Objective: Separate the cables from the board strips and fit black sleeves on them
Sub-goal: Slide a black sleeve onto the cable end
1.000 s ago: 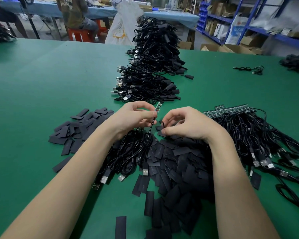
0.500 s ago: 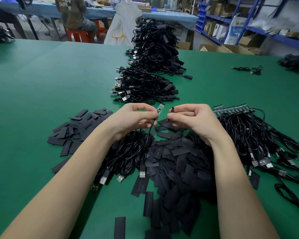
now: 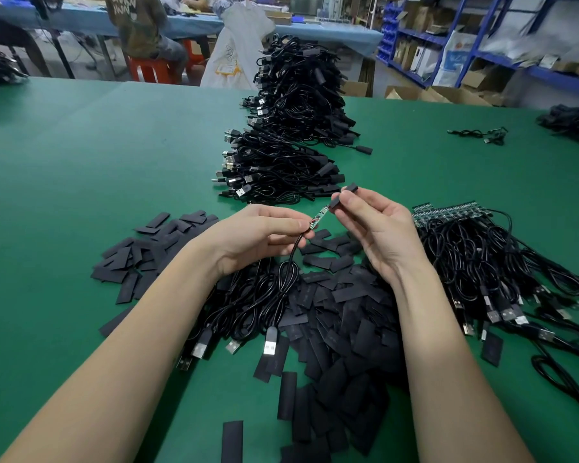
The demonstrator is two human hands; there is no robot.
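Since half a second ago the right hand (image 3: 378,228) has lifted up off the pile and swung out a bit, so the black sleeve (image 3: 343,195) it pinches now sits tilted in the air, its lower end right at the tip of the little board (image 3: 319,217). Can't tell if the sleeve is actually on the board yet or only touching it. Right fingers (image 3: 345,203) are curled together, thumb and forefinger clamped on the sleeve.

The left hand (image 3: 261,235) hasn't really gone anywhere; its fingers (image 3: 303,225) are closed on the bottom of the board where the cable (image 3: 290,262) joins, and the cable hangs down into a loose bundle of cables (image 3: 248,302) on the counter (image 3: 81,168).

Under and between the forearms there's a big heap of loose sleeves (image 3: 341,329), with a smaller scatter off to the left. To the right lie more cables still attached to green board strips (image 3: 448,212). Farther back, a long stack of cables (image 3: 291,128) runs away down the green counter.

Room behind: blue shelving (image 3: 465,38) with cartons, a white bag (image 3: 238,51), someone seated on a red stool (image 3: 147,68) at another table.
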